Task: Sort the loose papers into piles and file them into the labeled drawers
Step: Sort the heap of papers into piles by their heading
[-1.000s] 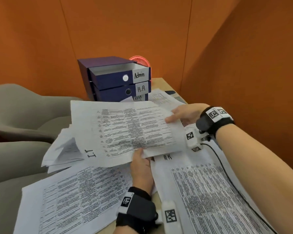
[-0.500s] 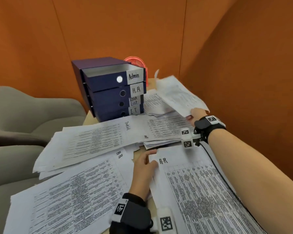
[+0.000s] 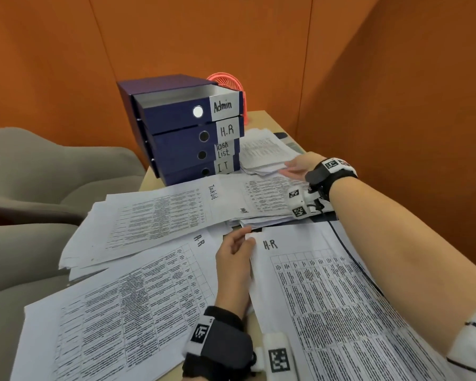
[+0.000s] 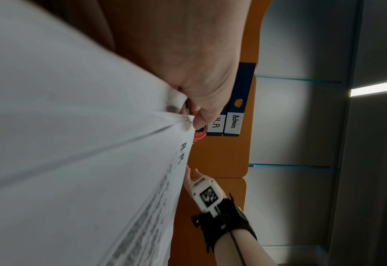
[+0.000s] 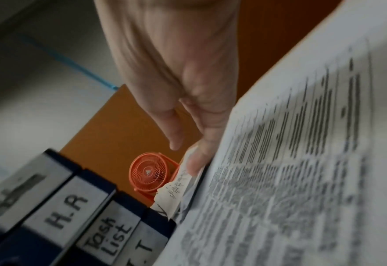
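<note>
Drawer unit (image 3: pixel 182 127) at desk's far side; fan (image 3: pixel 228 81) behind it; paper piles (image 3: pixel 149 215) in front.

Left hand (image 3: pixel 232 266) lying low and near the body, forearm pointing forward, thumb and fingers pinching a sheet's top corner. Right arm reaching forward, bare forearm stretching across, right hand (image 3: pixel 297 167) resting palm-down with fingers extended, tips touching paper. Both wrists wearing black straps.

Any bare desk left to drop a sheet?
Little. One bare strip left of the drawers, above the Task List pile; another behind the far pile near the fan. Everywhere else is paper, and both the left hand and right hand rest on it.
</note>
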